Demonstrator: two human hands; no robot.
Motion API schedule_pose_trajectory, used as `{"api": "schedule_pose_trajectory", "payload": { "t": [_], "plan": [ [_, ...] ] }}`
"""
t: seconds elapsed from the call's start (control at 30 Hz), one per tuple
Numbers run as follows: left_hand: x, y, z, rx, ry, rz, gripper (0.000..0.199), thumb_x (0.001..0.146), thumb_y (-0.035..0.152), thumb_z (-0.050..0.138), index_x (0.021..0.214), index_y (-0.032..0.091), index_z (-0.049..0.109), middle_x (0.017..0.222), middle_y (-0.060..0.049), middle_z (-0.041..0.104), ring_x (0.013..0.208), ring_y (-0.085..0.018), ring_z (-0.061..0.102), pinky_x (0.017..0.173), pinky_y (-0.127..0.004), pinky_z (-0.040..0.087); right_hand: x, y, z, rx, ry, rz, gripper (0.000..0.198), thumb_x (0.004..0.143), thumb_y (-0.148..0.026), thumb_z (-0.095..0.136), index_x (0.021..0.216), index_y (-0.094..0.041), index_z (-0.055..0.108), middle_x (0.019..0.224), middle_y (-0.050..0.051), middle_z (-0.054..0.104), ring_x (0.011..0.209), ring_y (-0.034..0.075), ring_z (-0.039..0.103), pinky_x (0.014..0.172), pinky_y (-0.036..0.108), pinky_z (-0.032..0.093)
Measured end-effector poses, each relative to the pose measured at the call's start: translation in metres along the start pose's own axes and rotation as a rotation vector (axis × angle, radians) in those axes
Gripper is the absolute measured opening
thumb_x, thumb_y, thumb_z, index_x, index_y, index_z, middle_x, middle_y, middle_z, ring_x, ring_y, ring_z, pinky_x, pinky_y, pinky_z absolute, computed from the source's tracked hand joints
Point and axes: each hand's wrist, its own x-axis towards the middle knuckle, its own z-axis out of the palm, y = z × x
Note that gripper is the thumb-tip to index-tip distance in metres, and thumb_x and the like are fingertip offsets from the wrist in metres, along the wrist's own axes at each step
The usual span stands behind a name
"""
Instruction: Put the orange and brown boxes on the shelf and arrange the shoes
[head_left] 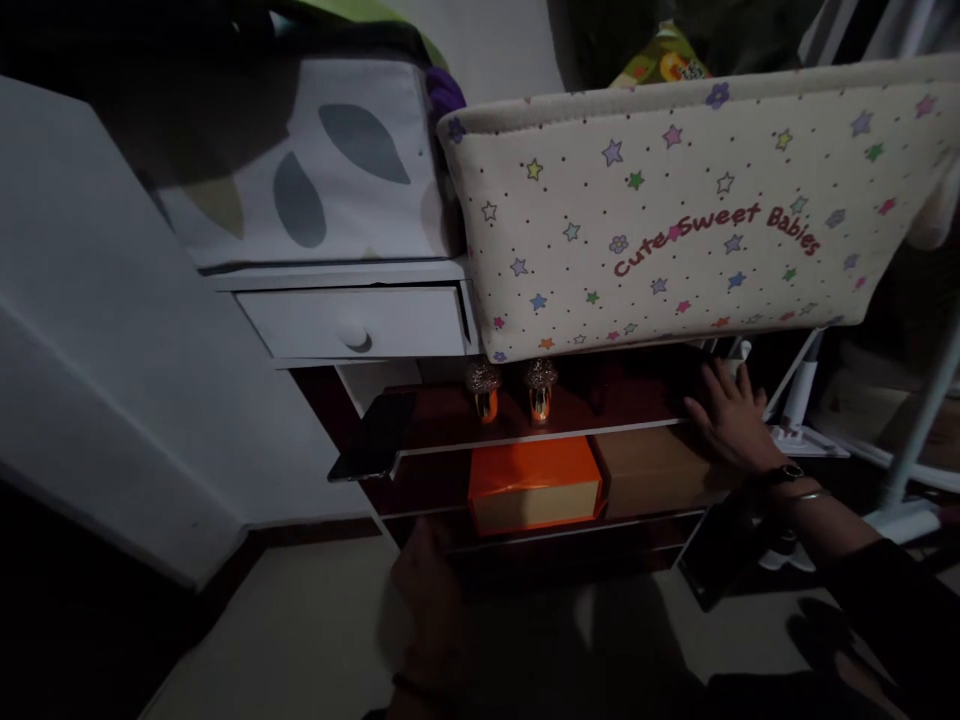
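Dark-red shelf [442, 415] bore white object [741, 352] at right end, just beyond right hand [731, 420], fingers apart, nothing visibly gripped. Left hand [424, 570] lay in shadow, grip couldn't be told. Black smartphone [373, 437] overhung near left edge; left-hand bump could have toppled it.

Upper shelf [442, 416] — phone [375, 436] at left end, two ornaments [540, 392] right of it, right hand [731, 415] at right end. Shelf below [433, 490] — box [536, 482], carton [660, 466] to its right. Above: drawer [330, 322] left, basket [675, 290] right.
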Motion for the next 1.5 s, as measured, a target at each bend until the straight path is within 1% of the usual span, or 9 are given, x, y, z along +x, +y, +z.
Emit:
{"api": "schedule_pose_trajectory", "payload": {
  "t": [0.13, 0.27, 0.47, 0.53, 0.8, 1.1, 1.27, 1.4, 1.5],
  "plan": [
    [0.002, 0.004, 0.002, 0.019, 0.003, 0.040, 0.042, 0.097, 0.040, 0.045, 0.060, 0.023, 0.053, 0.056, -0.002, 0.054, 0.054, -0.016, 0.048, 0.057, -0.029, 0.035, 0.003, -0.054, -0.022, 0.095, 0.074, -0.385, 0.071, 0.108, -0.038, 0.044, 0.172, -0.020, 0.018, 0.167, 0.022, 0.047, 0.158, 0.040, 0.037, 0.124, 0.073, 0.028],
    [0.000, 0.007, 0.005, 0.013, -0.012, 0.046, 0.041, 0.098, 0.036, 0.044, 0.060, 0.022, 0.054, 0.058, -0.002, 0.056, 0.055, -0.016, 0.049, 0.059, -0.029, 0.035, 0.022, -0.096, -0.029, 0.075, -0.109, -0.809, 0.066, 0.109, -0.029, 0.043, 0.172, -0.027, 0.023, 0.170, 0.013, 0.045, 0.158, 0.032, 0.040, 0.129, 0.066, 0.021],
    [0.003, 0.004, -0.006, 0.026, -0.014, 0.023, 0.034, 0.091, 0.027, 0.048, 0.058, 0.021, 0.055, 0.056, -0.003, 0.055, 0.055, -0.016, 0.047, 0.058, -0.029, 0.032, 0.024, -0.062, -0.008, -0.095, -0.001, -0.183, 0.063, 0.105, -0.037, 0.046, 0.162, -0.011, 0.041, 0.159, 0.031, 0.050, 0.142, 0.050, 0.050, 0.110, 0.078, 0.039],
    [0.004, 0.003, -0.007, 0.020, -0.029, 0.019, 0.030, 0.088, 0.024, 0.050, 0.059, 0.021, 0.056, 0.057, -0.004, 0.057, 0.056, -0.016, 0.047, 0.058, -0.029, 0.032, 0.020, -0.068, -0.012, -0.088, 0.037, -0.145, 0.063, 0.104, -0.035, 0.048, 0.162, -0.011, 0.041, 0.157, 0.030, 0.052, 0.144, 0.052, 0.047, 0.109, 0.081, 0.038],
    [-0.002, 0.011, 0.000, -0.013, -0.061, -0.007, 0.039, 0.095, 0.030, 0.044, 0.059, 0.022, 0.055, 0.058, -0.003, 0.056, 0.056, -0.017, 0.048, 0.059, -0.030, 0.034, 0.028, -0.191, -0.024, 0.212, -0.108, -0.962, 0.071, 0.102, -0.008, 0.041, 0.170, -0.020, 0.026, 0.171, 0.012, 0.044, 0.161, 0.026, 0.035, 0.131, 0.063, 0.020],
    [0.001, 0.005, -0.012, -0.046, -0.018, -0.031, 0.043, 0.098, 0.039, 0.045, 0.059, 0.022, 0.053, 0.057, -0.002, 0.054, 0.055, -0.016, 0.046, 0.058, -0.030, 0.034, 0.027, -0.134, 0.007, -0.006, -0.130, -0.392, 0.048, 0.105, -0.025, 0.047, 0.151, -0.013, 0.057, 0.152, 0.025, 0.060, 0.146, 0.043, 0.048, 0.116, 0.076, 0.034],
    [-0.001, 0.006, -0.004, -0.053, -0.056, -0.041, 0.044, 0.099, 0.037, 0.043, 0.059, 0.022, 0.054, 0.056, -0.002, 0.053, 0.054, -0.016, 0.046, 0.058, -0.029, 0.034, 0.022, -0.196, -0.020, 0.228, -0.053, -0.603, 0.055, 0.104, -0.017, 0.047, 0.159, -0.015, 0.049, 0.155, 0.022, 0.059, 0.147, 0.038, 0.049, 0.123, 0.075, 0.022],
    [-0.002, 0.009, 0.000, -0.022, -0.075, -0.027, 0.039, 0.096, 0.033, 0.047, 0.060, 0.021, 0.055, 0.056, -0.003, 0.056, 0.055, -0.016, 0.047, 0.058, -0.029, 0.033, 0.021, -0.256, -0.019, 0.392, -0.112, -1.011, 0.055, 0.104, -0.012, 0.047, 0.159, -0.020, 0.050, 0.164, 0.016, 0.053, 0.155, 0.028, 0.043, 0.126, 0.059, 0.031],
    [-0.001, 0.009, -0.002, -0.011, -0.070, -0.009, 0.036, 0.094, 0.032, 0.049, 0.060, 0.022, 0.056, 0.057, -0.003, 0.057, 0.055, -0.017, 0.048, 0.058, -0.029, 0.033, 0.017, -0.268, -0.009, 0.425, -0.116, -1.032, 0.050, 0.105, -0.010, 0.046, 0.153, -0.018, 0.056, 0.164, 0.017, 0.052, 0.155, 0.027, 0.043, 0.124, 0.057, 0.035]
  ]
}}
